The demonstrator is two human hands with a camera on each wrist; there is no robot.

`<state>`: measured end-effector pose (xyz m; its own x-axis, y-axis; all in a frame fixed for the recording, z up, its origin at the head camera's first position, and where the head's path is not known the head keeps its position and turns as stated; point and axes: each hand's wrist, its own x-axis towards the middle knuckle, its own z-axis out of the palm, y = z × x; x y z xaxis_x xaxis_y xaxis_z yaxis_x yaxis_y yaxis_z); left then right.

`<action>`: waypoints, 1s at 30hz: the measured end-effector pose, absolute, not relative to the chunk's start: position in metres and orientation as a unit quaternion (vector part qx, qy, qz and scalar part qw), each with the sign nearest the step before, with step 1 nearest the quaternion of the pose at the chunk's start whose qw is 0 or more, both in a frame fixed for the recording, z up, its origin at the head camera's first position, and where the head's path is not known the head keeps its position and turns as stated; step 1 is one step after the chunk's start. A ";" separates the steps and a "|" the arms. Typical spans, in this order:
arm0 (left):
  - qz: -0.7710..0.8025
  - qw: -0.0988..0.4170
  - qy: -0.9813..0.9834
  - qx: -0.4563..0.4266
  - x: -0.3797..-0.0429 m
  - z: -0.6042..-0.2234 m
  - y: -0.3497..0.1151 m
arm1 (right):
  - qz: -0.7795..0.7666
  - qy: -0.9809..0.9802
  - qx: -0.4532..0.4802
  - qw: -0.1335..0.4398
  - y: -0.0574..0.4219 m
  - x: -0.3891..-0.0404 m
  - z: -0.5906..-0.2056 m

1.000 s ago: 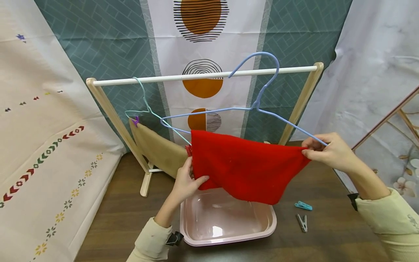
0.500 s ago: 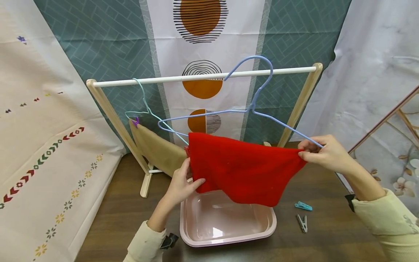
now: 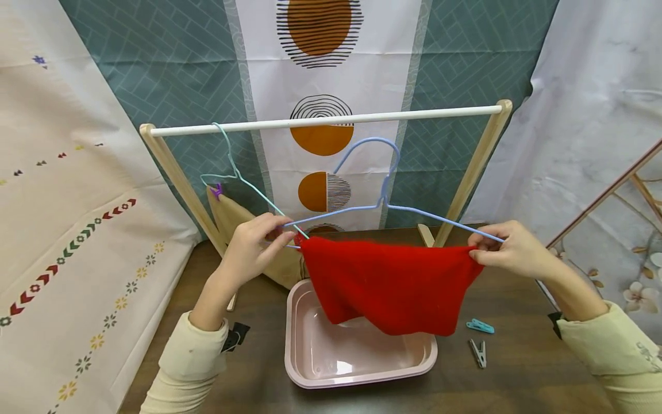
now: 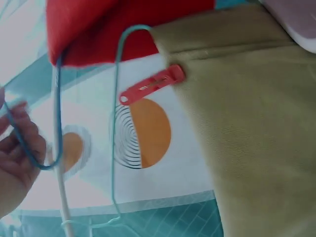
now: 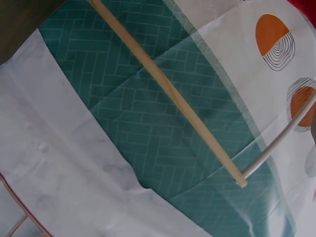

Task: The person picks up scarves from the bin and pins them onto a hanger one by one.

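A red cloth (image 3: 393, 287) is draped on a blue clothes hanger (image 3: 429, 215), its lower edge hanging over a pink basin (image 3: 362, 382). My left hand (image 3: 253, 247) holds the hanger's left end, off the cloth; the left wrist view shows that hand (image 4: 19, 160) at the end loop of the hanger. At the other end, my right hand (image 3: 509, 247) pinches the cloth's top corner together with the hanger. The hanger's hook stands below the white rail (image 3: 357, 118), apart from it. In the right wrist view the right hand's grip is out of sight.
On the rail's left hangs a mint hanger (image 3: 261, 196) with a khaki cloth (image 4: 252, 108), fastened by a purple clothespin (image 3: 216, 191) and a red clothespin (image 4: 153, 85). A light-blue clothespin (image 3: 480, 326) and a grey clothespin (image 3: 478, 353) lie right of the basin.
My left hand has let go of the red cloth's left side and moved up and left to the hanger's end. Hanger and cloth have come lower, the hook dropping below the rail.
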<state>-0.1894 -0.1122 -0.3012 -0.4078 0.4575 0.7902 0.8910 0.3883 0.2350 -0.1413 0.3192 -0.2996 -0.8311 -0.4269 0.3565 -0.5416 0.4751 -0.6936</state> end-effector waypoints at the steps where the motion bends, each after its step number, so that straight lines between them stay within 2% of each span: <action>1: -0.356 0.296 -0.764 -0.449 -0.192 -0.301 -0.113 | 0.426 -0.856 0.285 0.062 0.320 -0.142 -0.300; 4: -0.448 0.215 -0.739 -0.454 -0.197 -0.301 -0.114 | 0.414 -0.860 0.294 0.048 0.322 -0.143 -0.301; 8: -0.577 0.104 -0.693 -0.419 -0.194 -0.300 -0.113 | 0.386 -0.871 0.302 0.025 0.324 -0.144 -0.298; 11: -0.629 0.059 -0.670 -0.390 -0.189 -0.298 -0.110 | 0.376 -0.874 0.307 -0.010 0.327 -0.143 -0.295; 15: -0.658 0.061 -0.658 -0.361 -0.183 -0.297 -0.105 | 0.382 -0.879 0.283 -0.048 0.337 -0.139 -0.290; 20: -0.693 0.090 -0.643 -0.313 -0.178 -0.295 -0.103 | 0.404 -0.886 0.227 -0.033 0.365 -0.132 -0.293; 30: -0.744 0.100 -0.593 -0.292 -0.178 -0.289 -0.100 | 0.369 -0.918 0.146 -0.018 0.394 -0.133 -0.359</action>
<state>-0.1777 -0.1005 -0.2895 -0.8096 0.1979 0.5527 0.4949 -0.2763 0.8238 -0.1332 0.3943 -0.3585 -0.9567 -0.2814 0.0741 -0.2543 0.6847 -0.6830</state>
